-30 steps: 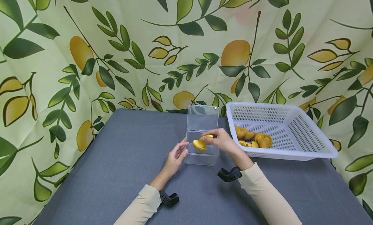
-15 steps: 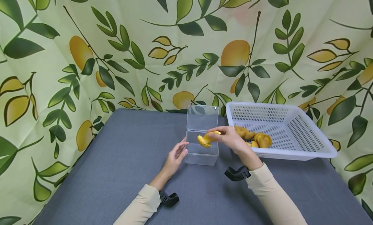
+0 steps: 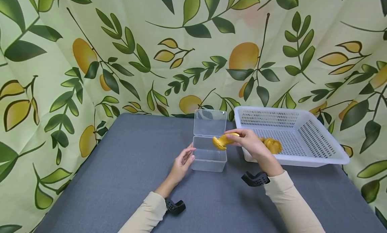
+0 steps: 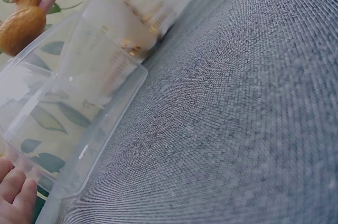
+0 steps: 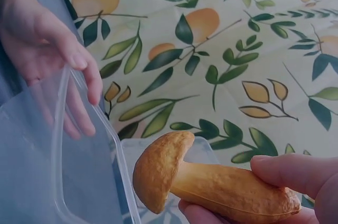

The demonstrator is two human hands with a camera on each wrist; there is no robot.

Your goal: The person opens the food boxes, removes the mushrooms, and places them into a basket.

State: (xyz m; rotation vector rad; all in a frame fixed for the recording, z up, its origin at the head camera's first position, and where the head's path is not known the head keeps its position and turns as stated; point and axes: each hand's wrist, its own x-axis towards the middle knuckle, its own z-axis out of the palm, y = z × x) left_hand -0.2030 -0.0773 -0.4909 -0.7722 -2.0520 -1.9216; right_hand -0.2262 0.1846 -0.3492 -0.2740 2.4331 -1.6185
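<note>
A toy-like mushroom (image 3: 221,142), yellow-brown with a rounded cap and thick stem, is pinched at its stem by my right hand (image 3: 251,145). Its cap points left, over the right side of a clear plastic box (image 3: 208,165). The box's hinged lid (image 3: 210,123) stands up at the back. In the right wrist view the mushroom (image 5: 222,184) shows full length, stem end between thumb and fingers. My left hand (image 3: 180,163) rests against the box's left side, its fingers loosely extended. Through the clear wall, the right wrist view shows some of these fingers (image 5: 79,105).
A white perforated basket (image 3: 317,159) stands to the right of the box, with several yellow-brown pieces (image 3: 273,146) at its left end, partly behind my right hand. A grey cloth (image 3: 121,179) covers the table. A leaf-and-fruit printed curtain (image 3: 136,18) hangs behind.
My right hand has moved right with the mushroom, from over the middle of the box to its right edge near the basket. The left hand stays at the box's side.
</note>
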